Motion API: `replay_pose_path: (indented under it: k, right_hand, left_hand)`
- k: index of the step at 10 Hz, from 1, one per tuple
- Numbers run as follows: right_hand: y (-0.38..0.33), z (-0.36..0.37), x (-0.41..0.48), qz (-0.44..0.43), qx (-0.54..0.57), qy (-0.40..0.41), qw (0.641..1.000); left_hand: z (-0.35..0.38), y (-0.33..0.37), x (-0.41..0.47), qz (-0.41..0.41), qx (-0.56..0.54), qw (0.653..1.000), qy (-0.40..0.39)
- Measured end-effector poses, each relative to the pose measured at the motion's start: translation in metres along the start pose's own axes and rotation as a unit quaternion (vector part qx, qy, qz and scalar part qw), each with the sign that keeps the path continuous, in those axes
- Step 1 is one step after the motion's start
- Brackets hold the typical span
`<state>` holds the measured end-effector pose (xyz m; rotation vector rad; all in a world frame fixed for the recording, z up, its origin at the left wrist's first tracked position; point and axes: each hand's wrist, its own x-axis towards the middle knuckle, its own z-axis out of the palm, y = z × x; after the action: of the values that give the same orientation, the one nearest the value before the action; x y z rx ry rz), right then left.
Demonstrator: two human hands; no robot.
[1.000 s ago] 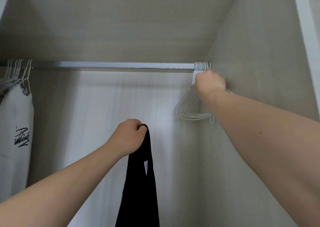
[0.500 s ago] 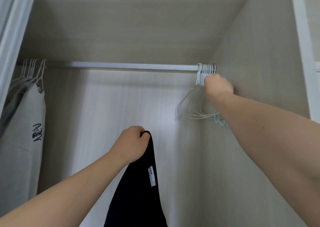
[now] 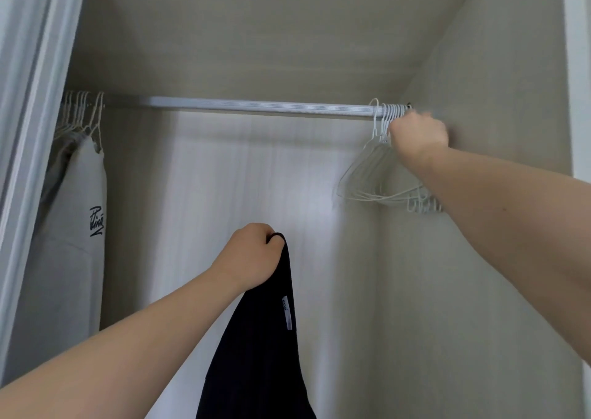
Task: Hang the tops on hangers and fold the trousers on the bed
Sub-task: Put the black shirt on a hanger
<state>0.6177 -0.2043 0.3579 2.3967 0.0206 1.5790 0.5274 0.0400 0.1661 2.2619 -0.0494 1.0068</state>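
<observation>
My left hand (image 3: 249, 257) grips the top edge of a black top (image 3: 260, 348), which hangs straight down inside the wardrobe with a small white label showing. My right hand (image 3: 417, 135) is raised to the right end of the metal rail (image 3: 256, 107) and grips the necks of a bunch of empty white wire hangers (image 3: 371, 175). The leftmost hanger's hook stands a little apart from the others and sits higher on the rail. The fingers of my right hand are hidden behind its back.
At the rail's left end hang several more hangers, one carrying a pale grey garment (image 3: 73, 227) with dark lettering. The wardrobe's side wall (image 3: 479, 99) is close beside my right hand, and a white door frame (image 3: 28, 131) runs down the left.
The view has shifted so the rail sits lower and more of the left side shows. One hanger hook has come apart from the bunch on the right. My left hand keeps hold of the black top.
</observation>
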Motion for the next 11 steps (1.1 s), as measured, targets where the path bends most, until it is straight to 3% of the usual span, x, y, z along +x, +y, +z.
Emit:
replay_pose_path:
  k: [4,6,7,9,11]
  right_hand:
    - [0.000,-0.019,-0.002,0.059,0.132,-0.026,0.989]
    - [-0.001,-0.034,-0.012,0.139,0.295,-0.015,0.945]
    - [-0.002,-0.046,-0.020,0.193,0.416,-0.011,0.889]
    - [-0.012,-0.058,-0.081,0.239,0.625,0.000,0.743]
    - [0.001,-0.103,-0.166,0.253,0.803,0.003,0.540]
  left_hand:
    - [-0.008,0.023,-0.003,0.013,-0.010,1.000,0.012]
    - [-0.010,0.029,-0.005,0.018,-0.007,1.000,0.020]
    - [-0.008,0.031,-0.009,0.024,-0.008,0.999,0.020]
    - [-0.003,0.030,-0.026,0.037,-0.036,0.999,0.013]
    - [-0.004,0.026,-0.064,0.020,-0.059,0.998,0.010]
